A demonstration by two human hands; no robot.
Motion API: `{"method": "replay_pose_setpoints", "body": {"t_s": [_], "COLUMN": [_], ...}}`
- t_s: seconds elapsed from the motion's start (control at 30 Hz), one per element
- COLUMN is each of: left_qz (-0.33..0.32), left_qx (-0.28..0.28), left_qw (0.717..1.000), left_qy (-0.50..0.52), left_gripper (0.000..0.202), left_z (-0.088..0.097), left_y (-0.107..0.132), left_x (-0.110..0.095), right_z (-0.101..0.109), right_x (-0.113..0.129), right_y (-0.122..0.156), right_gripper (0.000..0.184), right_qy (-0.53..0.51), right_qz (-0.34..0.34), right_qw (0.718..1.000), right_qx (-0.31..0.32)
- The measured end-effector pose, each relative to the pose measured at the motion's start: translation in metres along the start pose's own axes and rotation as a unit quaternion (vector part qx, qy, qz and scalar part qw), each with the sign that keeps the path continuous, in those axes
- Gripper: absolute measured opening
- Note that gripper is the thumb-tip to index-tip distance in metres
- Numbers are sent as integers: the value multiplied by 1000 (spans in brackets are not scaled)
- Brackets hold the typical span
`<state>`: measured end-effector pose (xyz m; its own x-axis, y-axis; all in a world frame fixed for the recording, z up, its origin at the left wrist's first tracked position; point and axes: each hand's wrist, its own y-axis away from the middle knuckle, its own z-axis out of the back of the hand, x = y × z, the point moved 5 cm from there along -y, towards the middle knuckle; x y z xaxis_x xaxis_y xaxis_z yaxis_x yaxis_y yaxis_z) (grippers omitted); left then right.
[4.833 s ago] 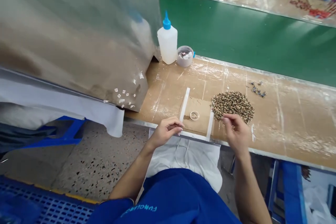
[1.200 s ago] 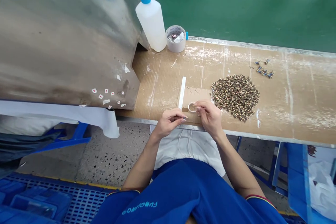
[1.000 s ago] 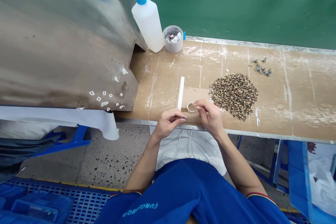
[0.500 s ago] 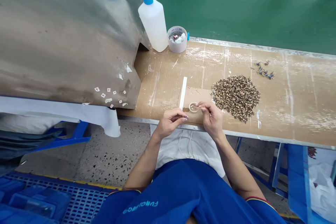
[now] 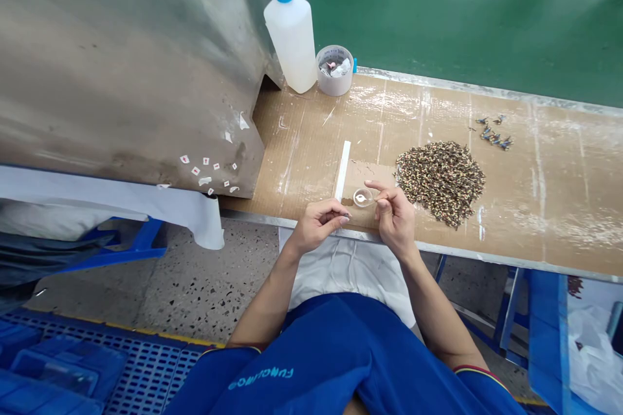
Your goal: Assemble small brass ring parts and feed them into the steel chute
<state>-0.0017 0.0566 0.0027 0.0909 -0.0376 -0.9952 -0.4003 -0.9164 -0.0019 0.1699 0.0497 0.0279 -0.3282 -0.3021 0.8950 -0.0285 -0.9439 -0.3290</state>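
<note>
Forearms (image 5: 265, 298) angled inward, left hand (image 5: 318, 227) curled, right hand (image 5: 395, 220) beside dish (image 5: 363, 198)

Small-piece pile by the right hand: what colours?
Mottled brown, black and cream pile, in the head view.

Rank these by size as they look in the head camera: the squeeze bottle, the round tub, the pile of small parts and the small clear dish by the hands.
Largest to smallest in the head view:
1. pile of small parts
2. squeeze bottle
3. round tub
4. small clear dish
</note>
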Motion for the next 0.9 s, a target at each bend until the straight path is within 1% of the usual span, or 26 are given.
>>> {"method": "replay_pose_setpoints", "body": {"t_s": [0.1,0.2,0.27,0.37,0.47,0.53,0.63,0.7,0.83,0.9], "left_qz": [-4,-5,-5,-4,-3,-8,-17,-17,-16,-15], "left_qx": [-1,0,-2,-3,0,0,-1,-4,-8,-10], "left_qw": [1000,1000,1000,1000,1000,1000,1000,1000,1000,1000], "left_qy": [3,-4,-10,-9,1,4,2,-1,-7,-7], "left_gripper": [37,39,39,38,36,35,33,33,36,37], "left_z": [0,-1,0,0,0,0,0,0,0,0], "left_y": [0,0,0,0,0,0,0,0,0,0], "left_x": [-1,-1,-2,-2,-2,-2,-2,-1,-2,-3], "right_z": [3,4,2,0,3,4,2,2,10,11], "right_x": [2,2,0,-1,1,2,3,3,5,6], "right_y": [-2,-5,-7,-11,-15,-16,-18,-19,-22,-21], "right_gripper": [27,22,18,18,19,18,19,19,17,17], "right_qy": [18,76,103,134,162,166,146,138,168,173], "right_qz": [25,47,48,51,64,72,75,72,74,77], "right_qw": [999,995,993,989,983,981,981,982,981,979], "right_qx": [-16,-41,-24,25,53,74,106,105,64,75]}}
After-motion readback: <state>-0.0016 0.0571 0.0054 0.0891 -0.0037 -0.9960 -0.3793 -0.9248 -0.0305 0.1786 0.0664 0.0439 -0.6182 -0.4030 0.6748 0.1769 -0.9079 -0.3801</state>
